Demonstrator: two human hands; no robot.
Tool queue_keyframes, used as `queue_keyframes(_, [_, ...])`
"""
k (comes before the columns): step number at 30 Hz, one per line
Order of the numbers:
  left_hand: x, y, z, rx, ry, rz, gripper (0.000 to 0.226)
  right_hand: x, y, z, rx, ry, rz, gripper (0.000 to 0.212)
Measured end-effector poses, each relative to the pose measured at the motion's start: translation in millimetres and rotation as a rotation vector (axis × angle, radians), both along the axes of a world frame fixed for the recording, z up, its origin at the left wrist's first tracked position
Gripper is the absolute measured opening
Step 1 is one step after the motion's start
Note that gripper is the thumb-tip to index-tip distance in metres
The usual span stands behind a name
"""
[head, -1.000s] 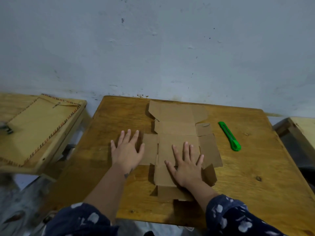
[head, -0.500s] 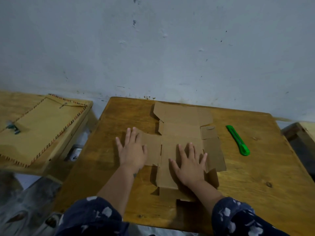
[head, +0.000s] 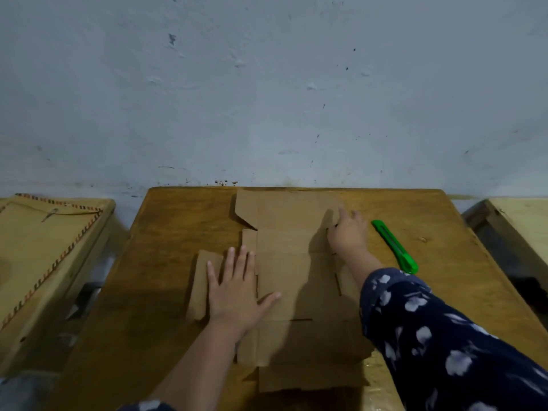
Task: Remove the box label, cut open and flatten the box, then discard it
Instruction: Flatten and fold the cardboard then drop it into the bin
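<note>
- Wall point(head: 267, 84): pale blue-grey, scuffed w/ dark specks; fills the upper half of the view; the table's far edge sits against it
- Wooden table point(head: 444, 292): centre of view; varnished top; carries the box and the cutter
- Side table point(head: 44, 262) on the left: lighter wood, separate from the main one; a flat tan board w/ a striped edge lies on it; another pale wooden piece point(head: 519, 215) shows at far right, partly cut off
- Flattened box point(head: 296, 277): brown cardboard, opened out flat on the tabletop; runs from the far edge down toward the near edge; flaps stick out left and right; no label visible on the side facing up
- Right sleeve point(head: 444, 351): dark blue w/ white blotches; crosses the box's right flaps
- Left hand point(head: 237, 295): palm down, fingers spread flat; presses the left side flap and the main panel; thumb points right across the panel; grips nothing
- Right hand point(head: 348, 232): reached fwd to the far right part of the box; fingers rest on the cardboard near a small flap; can't tell if it pinches the flap or just presses
- Green cutter point(head: 396, 247): lies on the table just right of the right hand, clear of the box; angled, far end nearer the wall; untouched
</note>
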State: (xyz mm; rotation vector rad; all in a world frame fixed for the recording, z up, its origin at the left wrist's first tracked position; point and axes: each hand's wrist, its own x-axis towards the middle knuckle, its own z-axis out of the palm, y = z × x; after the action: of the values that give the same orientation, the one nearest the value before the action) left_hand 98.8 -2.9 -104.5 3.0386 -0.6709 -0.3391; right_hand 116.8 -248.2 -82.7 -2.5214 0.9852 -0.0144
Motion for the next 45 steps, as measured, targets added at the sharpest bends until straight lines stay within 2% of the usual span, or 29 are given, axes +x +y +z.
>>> queue_keyframes(3, [1, 16, -12, -0.022, 0.007, -0.008, 0.105, 12, -11, -10, 0.11, -0.079, -0.094, 0.049])
queue_keyframes(8, [1, 21, -22, -0.129, -0.066, 0.011, 0.103, 17, -14, -9, 0.359, -0.431, -0.461, 0.023])
queue_keyframes(11, [3, 21, -25, -0.133, -0.079, 0.007, 0.103, 22, -15, -5, 0.407, -0.517, -0.477, 0.016])
queue_keyframes(15, [7, 21, -23, -0.124, -0.075, 0.015, 0.101, 22, -16, 7, 0.506, -0.584, -0.471, 0.031])
queue_keyframes(20, [10, 17, -19, -0.095, -0.055, 0.02, 0.1, 15, -19, 26, 0.652, -0.68, -0.459, 0.032])
queue_keyframes(26, [6, 16, -14, -0.081, -0.032, 0.035, 0.097, -4, -17, 44, 0.574, -0.662, -0.345, 0.025])
queue_keyframes(33, [-5, 10, -9, -0.064, -0.012, 0.087, 0.096, -34, -16, 33, 0.566, -0.658, -0.376, 0.025])
queue_keyframes(36, [-13, 8, -3, -0.182, -0.002, 0.19, 0.095, -47, -12, 33, 0.562, -0.672, -0.37, 0.027])
queue_keyframes(39, [-13, 3, 15, -0.45, -0.089, 0.292, 0.091, -60, -9, 32, 0.541, -0.66, -0.338, 0.038])
queue_keyframes(41, [-2, -4, 35, -0.558, -0.207, 0.264, 0.085, -68, -7, 29, 0.506, -0.642, -0.318, 0.038])
queue_keyframes(45, [28, -20, 79, -0.497, -0.39, 0.076, 0.065, -84, 1, 26, 0.475, -0.637, -0.323, 0.032])
